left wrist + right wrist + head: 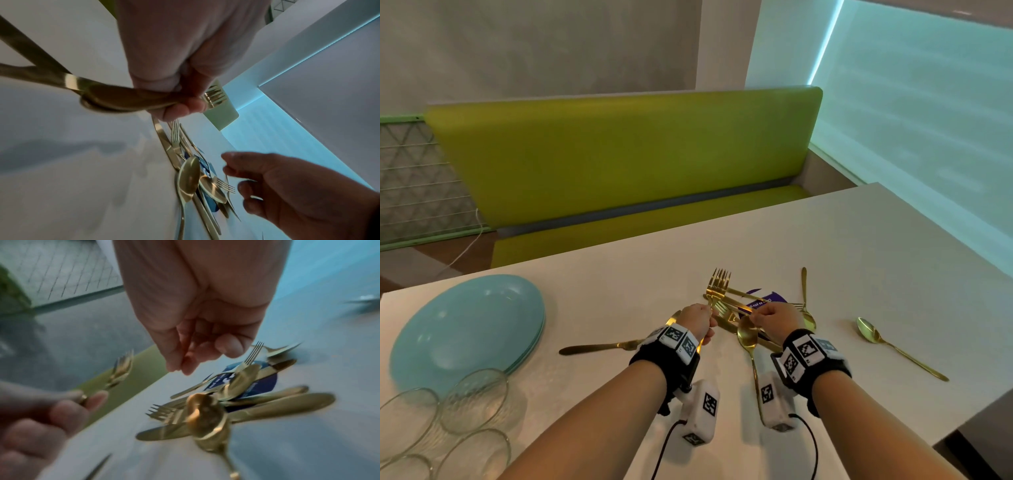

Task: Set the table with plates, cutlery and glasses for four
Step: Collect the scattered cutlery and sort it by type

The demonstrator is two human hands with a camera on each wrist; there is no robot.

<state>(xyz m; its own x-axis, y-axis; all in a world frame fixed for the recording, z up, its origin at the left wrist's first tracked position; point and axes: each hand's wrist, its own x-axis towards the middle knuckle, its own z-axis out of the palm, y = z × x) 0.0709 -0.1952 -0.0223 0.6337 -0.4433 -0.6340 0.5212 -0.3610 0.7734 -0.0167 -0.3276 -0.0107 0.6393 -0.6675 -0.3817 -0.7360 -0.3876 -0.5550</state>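
My left hand (705, 320) grips a bunch of gold forks (719, 281) by their handles, tines pointing up and away; the left wrist view shows my fingers (180, 108) curled round the handles. Just to the right, my right hand (760, 317) hovers over the cutlery pile (732, 308) with fingers loosely curled and nothing in them, as the right wrist view shows (195, 356). The pile of gold knives, forks and spoons (207, 415) lies across a blue-purple packet (767, 297). A stack of teal plates (465, 329) sits at the left, with several glasses (472, 397) in front of it.
A gold knife (599, 347) lies left of my left wrist. One spoon (869, 330) lies apart at the right, another piece (804, 294) beyond the pile. The white table (876, 260) runs toward a green bench (619, 154).
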